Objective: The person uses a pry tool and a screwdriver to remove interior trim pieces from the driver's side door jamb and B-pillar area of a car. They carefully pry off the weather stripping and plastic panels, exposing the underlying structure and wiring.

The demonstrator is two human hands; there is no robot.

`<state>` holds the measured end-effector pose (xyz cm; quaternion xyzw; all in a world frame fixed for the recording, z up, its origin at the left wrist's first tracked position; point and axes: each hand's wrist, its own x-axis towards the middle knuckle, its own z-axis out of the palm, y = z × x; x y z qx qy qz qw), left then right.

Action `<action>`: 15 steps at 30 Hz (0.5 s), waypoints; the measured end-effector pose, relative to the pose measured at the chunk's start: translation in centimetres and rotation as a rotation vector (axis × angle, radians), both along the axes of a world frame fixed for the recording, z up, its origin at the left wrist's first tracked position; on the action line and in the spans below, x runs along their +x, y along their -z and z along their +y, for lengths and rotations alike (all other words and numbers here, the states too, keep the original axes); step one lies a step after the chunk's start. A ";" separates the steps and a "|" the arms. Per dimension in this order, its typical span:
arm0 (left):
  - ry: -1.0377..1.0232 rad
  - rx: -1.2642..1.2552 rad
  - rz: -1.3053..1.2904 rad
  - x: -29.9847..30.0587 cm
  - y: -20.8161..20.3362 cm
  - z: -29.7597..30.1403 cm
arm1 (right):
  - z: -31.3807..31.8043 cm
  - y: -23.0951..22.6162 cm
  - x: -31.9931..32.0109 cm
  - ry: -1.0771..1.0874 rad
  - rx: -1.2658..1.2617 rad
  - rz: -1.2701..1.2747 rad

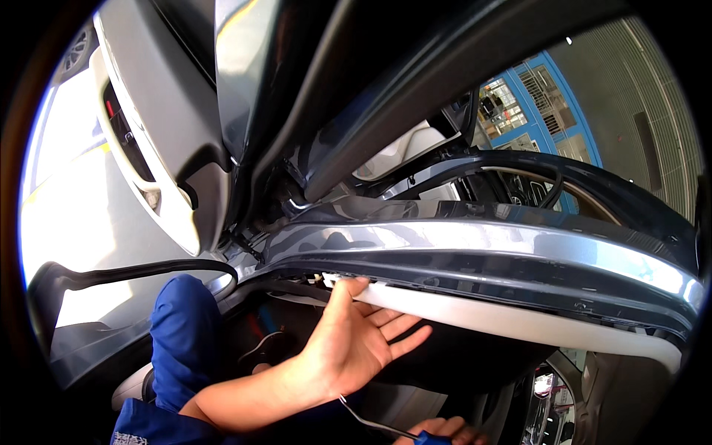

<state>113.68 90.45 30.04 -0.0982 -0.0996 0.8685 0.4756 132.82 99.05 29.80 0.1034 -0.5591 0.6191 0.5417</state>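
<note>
My left hand (347,340) reaches up from the lower left, palm toward me. Its thumb lies over the left end of a long pale trim strip (482,315), and the fingers stretch out just beneath it, partly hidden by the strip. The strip runs along the edge of a dark, glossy car body frame (460,263). At its left end small white clips show beside my thumb. My right hand (451,430), cut off by the lower edge, is closed round the blue handle of a hand tool (374,425). Its thin bent metal shaft passes close to my left wrist.
An open car door (159,96) with a grey inner panel stands at the upper left. A black rubber seal (141,271) curves along the opening below it. My blue-clad knee (185,334) is at the lower left. Blue-framed windows (541,96) show beyond the car.
</note>
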 end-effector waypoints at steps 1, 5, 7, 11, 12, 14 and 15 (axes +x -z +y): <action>-0.007 0.047 -0.040 0.2 -0.1 0.1 | 0.1 -1.0 -0.3 0.024 0.071 0.053; -0.086 0.095 -0.112 0.3 -0.5 0.6 | -0.5 -4.7 -1.4 0.045 0.300 0.173; -0.050 0.127 -0.111 -0.3 -0.3 0.3 | -1.0 -6.2 -2.1 0.061 0.393 0.217; -0.047 0.119 -0.136 -0.9 -0.2 0.0 | -1.3 -8.6 -3.3 0.011 0.502 0.194; -0.060 0.124 -0.135 -0.9 -0.3 0.0 | -1.4 -9.1 -3.5 -0.036 0.504 0.152; -0.081 0.127 -0.153 -0.8 -0.3 0.2 | -1.6 -9.9 -3.8 -0.246 0.448 0.050; -0.085 0.125 -0.163 -0.7 -0.3 0.3 | -1.8 -10.2 -4.2 -0.246 0.454 -0.022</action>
